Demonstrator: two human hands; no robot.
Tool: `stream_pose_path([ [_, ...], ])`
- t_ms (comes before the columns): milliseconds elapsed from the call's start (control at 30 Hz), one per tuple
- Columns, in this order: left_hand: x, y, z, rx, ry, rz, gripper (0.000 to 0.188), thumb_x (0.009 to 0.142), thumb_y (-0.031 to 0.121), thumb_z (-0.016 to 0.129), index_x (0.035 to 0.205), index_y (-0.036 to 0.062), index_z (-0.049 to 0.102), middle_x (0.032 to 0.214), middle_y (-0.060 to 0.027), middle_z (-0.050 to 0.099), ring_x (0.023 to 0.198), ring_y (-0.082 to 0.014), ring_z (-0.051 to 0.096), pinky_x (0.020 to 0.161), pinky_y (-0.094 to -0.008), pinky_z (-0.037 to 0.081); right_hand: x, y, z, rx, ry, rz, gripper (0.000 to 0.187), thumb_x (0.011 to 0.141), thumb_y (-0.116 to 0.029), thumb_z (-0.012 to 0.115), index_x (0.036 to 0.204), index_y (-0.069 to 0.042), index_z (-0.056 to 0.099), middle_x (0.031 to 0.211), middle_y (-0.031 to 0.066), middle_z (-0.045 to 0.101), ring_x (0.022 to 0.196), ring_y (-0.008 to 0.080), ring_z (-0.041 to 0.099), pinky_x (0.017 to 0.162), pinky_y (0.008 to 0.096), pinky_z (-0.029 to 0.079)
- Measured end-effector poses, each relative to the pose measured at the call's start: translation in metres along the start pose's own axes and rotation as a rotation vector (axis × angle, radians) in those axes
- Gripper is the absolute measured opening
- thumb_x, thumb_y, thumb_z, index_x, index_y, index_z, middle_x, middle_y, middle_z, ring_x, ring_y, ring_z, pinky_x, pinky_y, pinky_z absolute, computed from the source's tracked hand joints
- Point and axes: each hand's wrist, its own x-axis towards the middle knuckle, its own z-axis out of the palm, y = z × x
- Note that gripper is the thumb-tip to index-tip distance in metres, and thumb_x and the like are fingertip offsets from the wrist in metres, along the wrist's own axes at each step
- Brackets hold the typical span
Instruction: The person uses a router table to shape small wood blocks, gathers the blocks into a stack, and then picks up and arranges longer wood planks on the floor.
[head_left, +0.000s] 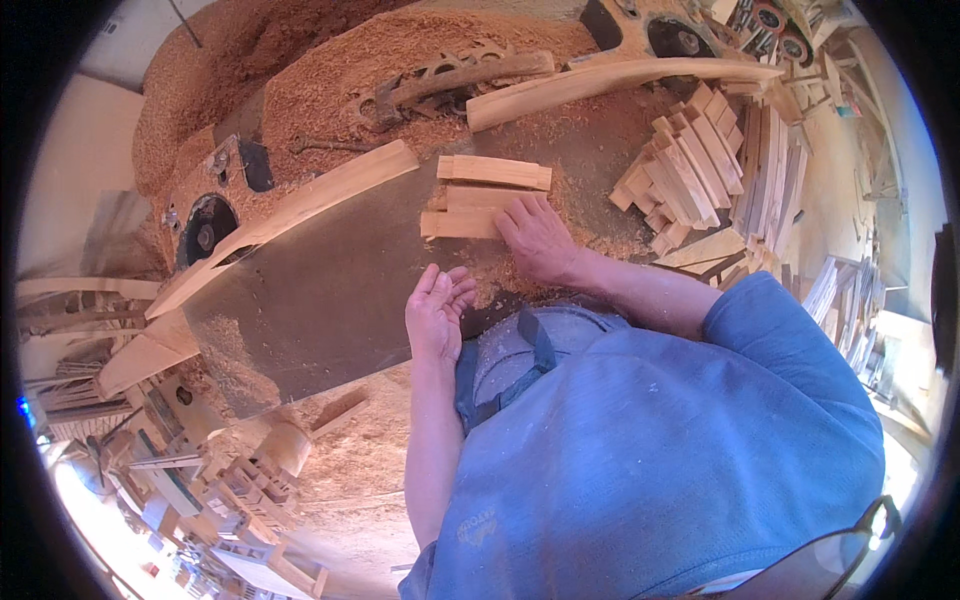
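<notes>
Apparently, the step in hand is arranging or picking up short stock: the right hand (535, 238) lies palm down, fingers over the right ends of the lower two of three short wooden pieces (490, 170), though whether it grips or merely rests on them I cannot tell. Its forearm (650, 290) reaches in from the right, nearly level. The left hand (437, 308) is raised nearer the body, fingers loosely curled, well apart from the wood, nothing visible in it. The next move would seem to call for a firm hold on one piece, perhaps with the left hand brought in to steady it. The pieces lie side by side on the dark surface (330, 300), between a long curved board (290, 222) on the left and stacked blocks (685, 160) on the right.
</notes>
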Motion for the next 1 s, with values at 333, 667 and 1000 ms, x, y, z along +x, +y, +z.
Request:
stream_pose_path([
  [333,0.040,-0.010,0.010,-0.067,0.055,-0.077,0.058,0.102,0.009,0.054,0.152,-0.0035,0.026,0.126,-0.0214,0.060,0.107,-0.0288,0.065,0.093,-0.0409,0.054,0.009,-0.021,-0.020,0.303,-0.178,0.355,0.048,0.067,-0.004,0.068,0.115,0.002,0.065,0.096,0.0192,0.063,0.090,0.0353,0.062,0.077,0.0407,0.052],
  [667,0.021,0.022,0.033,-0.116,-0.088,0.155,0.049,0.092,0.001,0.071,0.137,0.0026,0.052,0.125,-0.0073,0.063,0.110,-0.0205,0.064,0.097,-0.0366,0.055,0.003,0.004,-0.040,1.662,-0.346,0.973,0.056,0.066,-0.002,0.074,0.121,0.005,0.066,0.089,0.0050,0.067,0.081,0.0162,0.063,0.068,0.0266,0.050],
  [1000,-0.001,0.051,0.059,-0.133,-0.290,0.319,0.056,0.091,0.006,0.072,0.142,0.0053,0.049,0.144,-0.0137,0.054,0.134,-0.0303,0.051,0.114,-0.0477,0.043,-0.005,-0.009,-0.070,1.665,-0.088,0.693,0.054,0.071,0.003,0.076,0.125,0.001,0.066,0.116,0.0085,0.069,0.108,0.0168,0.064,0.097,0.0305,0.050],
])
